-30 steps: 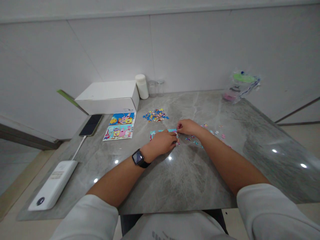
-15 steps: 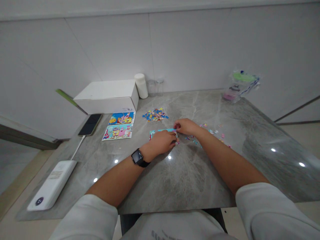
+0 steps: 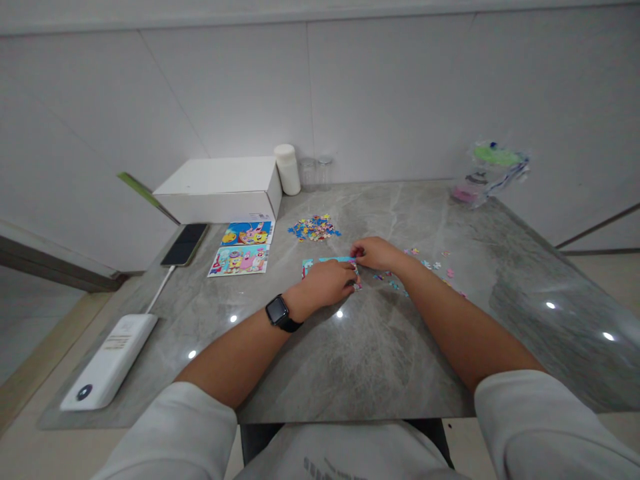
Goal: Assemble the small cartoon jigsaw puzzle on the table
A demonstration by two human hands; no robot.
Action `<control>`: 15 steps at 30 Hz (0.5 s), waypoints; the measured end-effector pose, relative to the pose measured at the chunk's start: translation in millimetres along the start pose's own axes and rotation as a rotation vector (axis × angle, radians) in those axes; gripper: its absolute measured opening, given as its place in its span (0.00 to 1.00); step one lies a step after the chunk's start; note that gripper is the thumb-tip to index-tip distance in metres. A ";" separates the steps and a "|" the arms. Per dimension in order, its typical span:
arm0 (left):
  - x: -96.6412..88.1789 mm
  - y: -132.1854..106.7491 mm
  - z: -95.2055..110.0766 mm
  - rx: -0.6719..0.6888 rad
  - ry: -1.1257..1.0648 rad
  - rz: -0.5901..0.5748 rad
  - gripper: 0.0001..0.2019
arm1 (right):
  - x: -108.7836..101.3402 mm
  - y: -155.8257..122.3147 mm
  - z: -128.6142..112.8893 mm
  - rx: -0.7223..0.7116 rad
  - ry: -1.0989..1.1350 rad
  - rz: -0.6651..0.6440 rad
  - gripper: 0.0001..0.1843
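Note:
A partly joined jigsaw puzzle (image 3: 330, 260) lies on the grey table, its light blue top edge and right end showing. My left hand (image 3: 327, 281) rests over it with the fingers laid across the pieces, covering most of the picture. At the puzzle's upper right corner, my right hand (image 3: 374, 255) pinches thumb and fingers together on a puzzle piece (image 3: 354, 260), mostly hidden by the fingertips. Loose puzzle pieces (image 3: 393, 285) are scattered beside and beyond my right forearm. A heap of mixed pieces (image 3: 315, 229) sits farther back.
Two cartoon picture cards (image 3: 239, 261) lie left of the puzzle, before a white box (image 3: 220, 190). A white bottle (image 3: 287, 171) and two clear glasses (image 3: 316, 175) stand behind. A phone (image 3: 185, 245) is cabled to a white power bank (image 3: 110, 363). A plastic bag (image 3: 490, 173) sits back right.
The whole view has shifted slightly. Both hands keep almost the same place on the puzzle, with the right fingers still pinched at its corner.

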State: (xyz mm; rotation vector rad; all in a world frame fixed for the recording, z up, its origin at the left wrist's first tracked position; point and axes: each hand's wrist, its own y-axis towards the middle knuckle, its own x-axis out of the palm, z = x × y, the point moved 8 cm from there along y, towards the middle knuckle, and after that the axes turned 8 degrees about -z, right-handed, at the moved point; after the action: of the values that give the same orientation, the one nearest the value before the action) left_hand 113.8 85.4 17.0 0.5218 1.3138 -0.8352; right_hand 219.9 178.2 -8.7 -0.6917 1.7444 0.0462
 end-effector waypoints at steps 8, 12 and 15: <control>-0.4 0.1 1.7 0.003 -0.021 0.001 0.13 | 2.2 2.9 2.0 0.007 -0.011 -0.002 0.12; -0.1 0.4 1.0 0.003 -0.019 0.006 0.13 | 2.6 2.9 1.7 0.003 -0.032 0.007 0.12; 0.0 0.4 0.7 0.000 -0.007 0.014 0.13 | 2.2 2.6 1.9 -0.006 -0.036 0.020 0.12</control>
State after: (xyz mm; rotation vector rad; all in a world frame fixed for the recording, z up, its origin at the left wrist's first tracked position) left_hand 114.6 85.1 17.1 0.5270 1.3030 -0.8251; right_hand 220.0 180.1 -12.1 -0.6734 1.7174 0.0774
